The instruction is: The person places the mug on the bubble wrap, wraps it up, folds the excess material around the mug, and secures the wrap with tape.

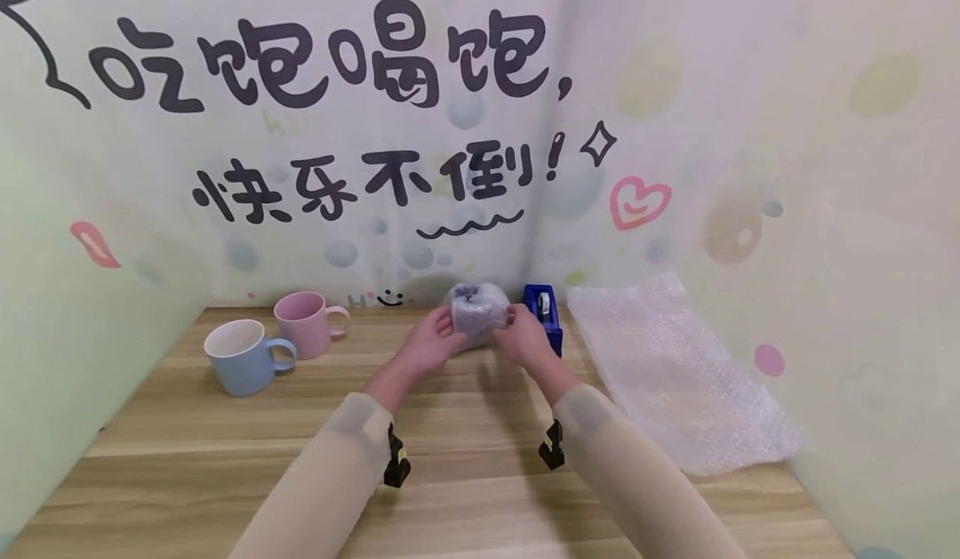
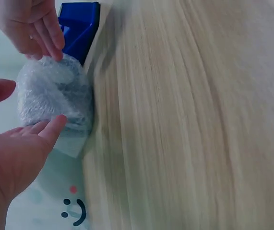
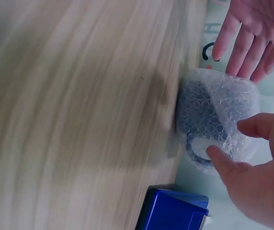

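Touching bubble-wrapped bundle (image 1: 480, 316) with relaxed, unclenched left hand (image 1: 430, 345) and right hand (image 1: 527, 341) | working atop wood-grain table (image 1: 474, 459) | facing lettered, pastel-spotted wall (image 1: 337, 130)

The wrapped bundle (image 3: 216, 112) is all clear, bubbly plastic, kinda shiny and crinkled, and the loose sheet (image 1: 682, 384) is the same bumpy stuff. Tape dispenser (image 1: 551, 330) looks like smooth, glossy plastic. The counter (image 1: 465, 509) is wood-grained, pretty smooth. Pink mug (image 1: 303, 327) and blue mug (image 1: 242, 367) look like smooth ceramic; sleeves (image 1: 322, 480), matt cloth.
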`<state>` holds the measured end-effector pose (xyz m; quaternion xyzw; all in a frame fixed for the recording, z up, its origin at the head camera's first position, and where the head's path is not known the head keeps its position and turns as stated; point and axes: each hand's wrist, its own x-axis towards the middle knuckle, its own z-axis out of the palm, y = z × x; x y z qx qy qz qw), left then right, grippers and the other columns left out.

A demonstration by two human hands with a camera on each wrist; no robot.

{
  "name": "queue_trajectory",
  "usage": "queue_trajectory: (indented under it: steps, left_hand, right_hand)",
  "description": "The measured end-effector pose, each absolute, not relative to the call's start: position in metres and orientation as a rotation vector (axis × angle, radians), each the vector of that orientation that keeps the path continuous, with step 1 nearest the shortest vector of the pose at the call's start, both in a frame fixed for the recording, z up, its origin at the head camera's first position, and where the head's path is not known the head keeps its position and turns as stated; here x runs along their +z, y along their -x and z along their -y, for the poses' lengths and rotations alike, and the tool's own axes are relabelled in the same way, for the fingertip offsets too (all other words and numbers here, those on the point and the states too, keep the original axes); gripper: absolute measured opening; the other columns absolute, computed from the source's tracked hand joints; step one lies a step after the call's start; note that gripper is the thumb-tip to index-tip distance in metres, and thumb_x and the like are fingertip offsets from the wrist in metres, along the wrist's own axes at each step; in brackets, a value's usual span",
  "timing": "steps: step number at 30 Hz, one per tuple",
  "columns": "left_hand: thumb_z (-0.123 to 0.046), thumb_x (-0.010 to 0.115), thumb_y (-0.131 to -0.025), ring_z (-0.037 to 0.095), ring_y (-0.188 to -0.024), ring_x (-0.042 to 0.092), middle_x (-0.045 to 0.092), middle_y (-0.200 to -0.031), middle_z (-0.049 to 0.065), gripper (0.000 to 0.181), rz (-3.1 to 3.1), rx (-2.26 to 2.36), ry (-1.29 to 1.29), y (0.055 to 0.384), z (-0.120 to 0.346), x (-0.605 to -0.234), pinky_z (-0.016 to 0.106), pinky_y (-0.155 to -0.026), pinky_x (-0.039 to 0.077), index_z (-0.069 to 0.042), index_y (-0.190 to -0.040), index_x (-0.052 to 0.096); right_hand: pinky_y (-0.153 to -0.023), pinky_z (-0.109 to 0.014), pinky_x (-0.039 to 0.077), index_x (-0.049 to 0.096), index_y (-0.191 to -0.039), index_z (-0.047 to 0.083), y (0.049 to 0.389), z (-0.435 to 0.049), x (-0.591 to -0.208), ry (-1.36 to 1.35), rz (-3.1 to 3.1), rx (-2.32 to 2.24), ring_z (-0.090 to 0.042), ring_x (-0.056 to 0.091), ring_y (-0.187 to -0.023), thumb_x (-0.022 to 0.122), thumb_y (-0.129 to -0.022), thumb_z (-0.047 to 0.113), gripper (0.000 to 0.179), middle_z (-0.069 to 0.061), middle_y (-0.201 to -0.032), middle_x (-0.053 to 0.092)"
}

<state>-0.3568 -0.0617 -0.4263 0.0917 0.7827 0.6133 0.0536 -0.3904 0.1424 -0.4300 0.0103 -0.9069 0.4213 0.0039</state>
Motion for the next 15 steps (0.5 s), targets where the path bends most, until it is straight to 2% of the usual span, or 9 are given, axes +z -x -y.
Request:
queue_trajectory:
  steps: [3,9,12,15]
  left_hand:
    - [-0.003,0.06,-0.107,0.043,-0.165,0.031,0.026,-0.178,0.029,0.079,-2.345,1.845,-0.317,0.362,0.06,-0.425,0.051,-0.134,0.031,0.005,-0.172,0.017]
    - [-0.001,0.057,-0.106,0.044,-0.168,0.023,0.018,-0.179,0.029,0.083,-2.338,1.812,-0.346,0.365,0.06,-0.424,0.051,-0.137,0.023,0.004,-0.173,0.009]
    - [-0.002,0.058,-0.106,0.044,-0.167,0.025,0.02,-0.18,0.028,0.083,-2.35,1.814,-0.342,0.362,0.061,-0.423,0.052,-0.137,0.025,0.003,-0.174,0.011]
    - [-0.006,0.062,-0.106,0.046,-0.163,0.035,0.028,-0.178,0.027,0.08,-2.428,1.775,-0.313,0.356,0.063,-0.422,0.055,-0.134,0.032,0.001,-0.173,0.019]
  right_hand:
    - [-0.119,-0.051,0.051,0.039,-0.163,-0.007,0.378,-0.135,-0.413,-0.052,2.822,1.355,-0.04,0.057,-0.146,0.063,-0.096,0.01,0.074,-0.028,-0.16,0.056]
    - [-0.124,-0.051,0.047,0.034,-0.167,-0.005,0.379,-0.135,-0.409,-0.072,2.849,1.356,-0.039,0.052,-0.152,0.062,-0.099,0.012,0.076,-0.028,-0.165,0.05]
    - [-0.123,-0.048,0.049,0.036,-0.167,-0.003,0.386,-0.139,-0.415,-0.095,2.845,1.376,-0.039,0.051,-0.153,0.064,-0.099,0.016,0.076,-0.027,-0.166,0.051]
    - [-0.124,-0.048,0.048,0.04,-0.165,-0.002,0.384,-0.143,-0.415,-0.09,2.842,1.364,-0.039,0.052,-0.153,0.065,-0.1,0.021,0.073,-0.025,-0.164,0.054]
